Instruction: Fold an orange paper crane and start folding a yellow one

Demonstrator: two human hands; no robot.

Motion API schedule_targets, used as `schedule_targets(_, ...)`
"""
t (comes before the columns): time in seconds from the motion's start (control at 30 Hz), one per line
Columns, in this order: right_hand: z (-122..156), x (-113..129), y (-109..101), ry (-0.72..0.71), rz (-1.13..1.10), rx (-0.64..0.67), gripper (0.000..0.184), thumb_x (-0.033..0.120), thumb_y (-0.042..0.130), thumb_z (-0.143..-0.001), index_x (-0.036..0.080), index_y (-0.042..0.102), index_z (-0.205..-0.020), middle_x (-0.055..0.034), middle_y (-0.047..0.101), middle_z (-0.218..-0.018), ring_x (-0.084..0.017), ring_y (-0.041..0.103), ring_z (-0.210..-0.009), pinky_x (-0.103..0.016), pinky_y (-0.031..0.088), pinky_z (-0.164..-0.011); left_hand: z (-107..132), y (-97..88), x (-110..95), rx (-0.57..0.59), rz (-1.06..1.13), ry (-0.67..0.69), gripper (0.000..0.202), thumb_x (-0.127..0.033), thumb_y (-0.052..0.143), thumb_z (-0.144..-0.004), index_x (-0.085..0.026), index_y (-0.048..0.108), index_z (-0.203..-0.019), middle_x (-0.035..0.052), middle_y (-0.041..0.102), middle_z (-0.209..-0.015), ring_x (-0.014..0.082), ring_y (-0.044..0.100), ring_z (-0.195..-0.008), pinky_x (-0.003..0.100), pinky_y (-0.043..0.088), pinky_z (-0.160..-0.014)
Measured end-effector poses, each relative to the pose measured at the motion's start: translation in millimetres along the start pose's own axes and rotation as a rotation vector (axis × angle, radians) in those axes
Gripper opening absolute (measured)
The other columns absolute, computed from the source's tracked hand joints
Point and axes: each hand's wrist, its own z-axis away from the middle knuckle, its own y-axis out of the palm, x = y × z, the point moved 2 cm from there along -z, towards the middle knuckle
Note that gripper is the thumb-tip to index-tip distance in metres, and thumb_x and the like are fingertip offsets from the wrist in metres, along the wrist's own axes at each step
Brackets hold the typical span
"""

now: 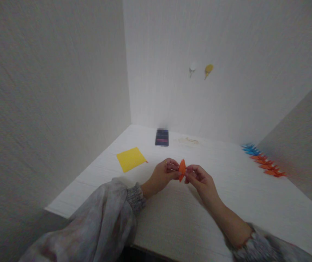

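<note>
A small folded orange origami paper [182, 170], pointed at its top and bottom, is held up between my two hands over the white table. My left hand [164, 175] pinches it from the left, with a ring on one finger. From the right, the thumb and fingertips of my right hand [202, 180] close on its other edge. Some of the fingertips are hidden behind the paper. To the left of my left hand lies a stack or sheet of yellow square paper [131, 159], with a bit of orange showing at its right corner.
Along the right wall stands a row of folded paper pieces, several blue [250, 149] and several orange [267, 165]. A dark blurred box-like object [162, 137] sits near the back wall. Two hooks, white [192, 68] and yellow [208, 69], are on that wall. Walls flank the white table [156, 218].
</note>
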Motion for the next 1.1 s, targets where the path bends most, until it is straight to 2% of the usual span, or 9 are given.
schedule_targets(0.13,-0.8,-1.2,-0.3,0.001,-0.005,0.0,0.024,0.029,0.064,-0.065,0.019,0.055,-0.084,0.0017,0.057,-0.068,-0.01,0.052,-0.052,-0.025,0.043,-0.052,-0.8,-1.0,2.0,0.006,0.019,-0.002,0.031,-0.017,0.069,-0.057,-0.013,0.05,-0.082,0.0024,0.062,-0.075,0.0135,0.06,-0.067,0.027,0.046,-0.063)
schedule_targets(0.33,0.5,0.4,1.1,0.051,0.018,0.041,0.027,0.03,0.063,-0.066,0.018,0.053,-0.088,0.003,0.055,-0.054,-0.012,0.053,-0.05,-0.027,0.043,-0.053,-0.1,-0.2,1.8,-0.013,0.039,-0.017,0.032,-0.015,0.07,-0.055,-0.013,0.052,-0.082,0.002,0.064,-0.073,0.0123,0.06,-0.065,0.024,0.046,-0.062)
schedule_targets(0.8,-2.6,-6.8,-2.8,0.08,-0.028,0.049,0.021,0.026,0.063,-0.064,0.016,0.055,-0.081,0.0012,0.058,-0.054,-0.012,0.054,-0.051,-0.027,0.043,-0.053,-2.7,-1.4,6.5,0.014,0.04,-0.015,0.034,-0.014,0.071,-0.054,-0.014,0.052,-0.082,0.0005,0.064,-0.071,0.0126,0.061,-0.065,0.025,0.046,-0.062)
schedule_targets(1.1,-1.0,-5.2,-0.9,0.044,-0.106,0.114,0.015,0.024,0.062,-0.067,0.018,0.055,-0.078,0.0001,0.06,-0.059,-0.012,0.054,-0.053,-0.027,0.042,-0.055,0.6,3.4,-1.5,0.047,0.054,-0.004,0.027,-0.017,0.071,-0.053,-0.011,0.056,-0.074,0.0011,0.062,-0.068,0.0107,0.058,-0.06,0.023,0.045,-0.06)
